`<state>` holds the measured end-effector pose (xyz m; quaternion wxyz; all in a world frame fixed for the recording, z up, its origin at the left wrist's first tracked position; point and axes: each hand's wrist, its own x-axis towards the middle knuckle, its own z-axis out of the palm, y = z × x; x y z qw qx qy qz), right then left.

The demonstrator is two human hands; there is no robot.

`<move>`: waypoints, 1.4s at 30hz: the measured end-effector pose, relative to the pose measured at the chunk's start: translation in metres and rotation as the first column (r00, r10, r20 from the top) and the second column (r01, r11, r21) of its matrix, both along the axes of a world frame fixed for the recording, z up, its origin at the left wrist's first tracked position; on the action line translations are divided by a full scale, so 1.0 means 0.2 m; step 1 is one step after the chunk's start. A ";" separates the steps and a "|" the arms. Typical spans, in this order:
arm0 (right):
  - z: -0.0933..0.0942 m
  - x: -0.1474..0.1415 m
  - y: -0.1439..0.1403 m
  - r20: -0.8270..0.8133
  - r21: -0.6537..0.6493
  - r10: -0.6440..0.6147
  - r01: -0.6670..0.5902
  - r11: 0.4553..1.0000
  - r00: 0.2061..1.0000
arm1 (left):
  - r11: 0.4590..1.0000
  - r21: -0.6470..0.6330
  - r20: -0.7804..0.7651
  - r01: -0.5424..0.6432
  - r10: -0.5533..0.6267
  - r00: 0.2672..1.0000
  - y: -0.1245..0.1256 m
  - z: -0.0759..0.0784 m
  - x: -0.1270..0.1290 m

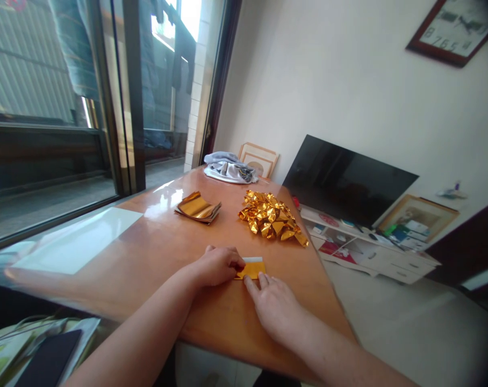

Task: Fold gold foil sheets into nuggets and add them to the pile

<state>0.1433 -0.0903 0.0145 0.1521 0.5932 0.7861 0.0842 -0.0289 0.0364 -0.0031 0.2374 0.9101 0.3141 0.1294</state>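
Note:
A small gold foil sheet (254,267), partly folded with a white edge showing, lies flat on the wooden table (155,252). My left hand (217,266) rests on its left side, fingers curled and pressing it down. My right hand (274,306) touches its near edge with the fingertips. Beyond the sheet sits a heap of folded gold foil pieces (271,217). To the left of that heap lies a stack of flat gold foil sheets (198,207).
A bundle of grey and white cloth (229,167) lies at the table's far end. A dark television (344,180) stands on a low white cabinet (373,250) to the right. A glass sliding door (66,107) runs along the left. A dark phone (50,357) lies at lower left.

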 end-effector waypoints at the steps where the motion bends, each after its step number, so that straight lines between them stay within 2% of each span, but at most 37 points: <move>1: 0.00 0.00 0.01 0.000 0.012 0.014 -0.014 1.000 1.000 | 1.000 -0.006 0.005 -0.003 0.003 1.000 0.00 0.00 0.00; 6: -0.04 0.00 0.05 -0.007 0.057 0.134 -0.134 0.989 0.991 | 1.000 -0.016 0.000 -0.014 0.014 1.000 0.00 0.00 0.01; 10: -0.03 -0.01 0.07 -0.042 0.041 0.174 -0.172 0.984 0.984 | 1.000 -0.007 -0.001 -0.008 0.008 1.000 -0.01 0.00 0.01; 20: 0.05 -0.02 0.05 -0.068 -0.031 0.175 -0.177 0.984 0.982 | 0.999 -0.018 0.008 -0.027 0.027 1.000 -0.01 0.03 0.01; 36: 0.07 0.01 0.04 -0.120 -0.049 0.207 -0.214 0.976 0.971 | 0.998 -0.035 0.008 -0.050 0.050 0.999 -0.01 0.02 0.02; 39: 0.09 0.01 0.03 -0.197 -0.055 0.172 -0.187 0.981 0.965 | 0.998 -0.028 0.016 -0.051 0.051 0.999 -0.01 0.01 0.02; 42: 0.11 0.04 0.04 -0.332 -0.053 0.072 -0.095 0.994 0.941 | 0.998 -0.018 0.025 -0.052 0.052 0.998 -0.01 -0.01 0.02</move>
